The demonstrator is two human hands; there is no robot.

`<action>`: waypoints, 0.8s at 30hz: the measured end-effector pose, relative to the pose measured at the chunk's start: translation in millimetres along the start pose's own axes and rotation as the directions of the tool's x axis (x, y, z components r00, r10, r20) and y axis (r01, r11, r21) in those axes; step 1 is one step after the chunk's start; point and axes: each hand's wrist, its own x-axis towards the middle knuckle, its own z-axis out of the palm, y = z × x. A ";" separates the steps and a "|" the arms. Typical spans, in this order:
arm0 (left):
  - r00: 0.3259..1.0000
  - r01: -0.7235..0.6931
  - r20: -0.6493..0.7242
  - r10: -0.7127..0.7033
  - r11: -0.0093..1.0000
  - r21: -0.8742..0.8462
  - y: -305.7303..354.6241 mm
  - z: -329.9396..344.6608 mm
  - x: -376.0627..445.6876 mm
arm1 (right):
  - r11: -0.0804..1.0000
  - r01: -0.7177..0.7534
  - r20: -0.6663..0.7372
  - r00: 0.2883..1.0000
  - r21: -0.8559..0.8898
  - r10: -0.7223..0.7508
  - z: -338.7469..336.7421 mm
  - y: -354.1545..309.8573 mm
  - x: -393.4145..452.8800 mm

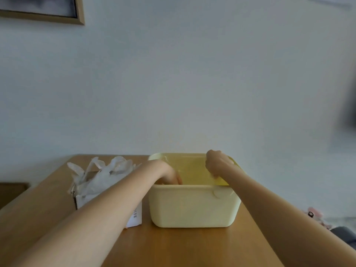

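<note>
Forearms (92, 218) extended | left hand (169, 176) in bin (192, 207), fingers hidden | right hand (217, 162) grips rim

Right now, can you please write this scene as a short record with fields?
surface: wooden table
main thing: pale yellow bin, upright, open top
left hand: reaches into the bin, fingertips hidden
right hand: curled, seems to grip clear film at the bin's right rim
beside the bin: white box with crumpled plastic on top
wall: framed picture
</note>
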 end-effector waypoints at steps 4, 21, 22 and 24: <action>0.996 0.080 0.041 -0.084 0.993 0.092 -9.1 4.9 15.1 | 0.984 0.075 0.142 0.989 -0.165 -0.051 -2.1 6.4 0.6; 0.929 -0.035 -0.364 0.057 0.997 0.068 -11.4 -9.7 -19.8 | 0.921 0.209 0.554 0.832 -0.328 0.008 5.0 -7.4 -8.0; 0.891 -0.057 -0.448 0.069 0.998 0.039 -15.9 -11.4 -27.6 | 0.923 0.235 0.552 0.833 -0.304 -0.030 0.2 -13.2 -8.9; 0.808 -0.108 -0.586 0.061 0.993 -0.045 -24.9 -13.2 -44.0 | 0.953 0.268 0.499 0.851 -0.142 -0.165 -10.3 -28.2 -13.7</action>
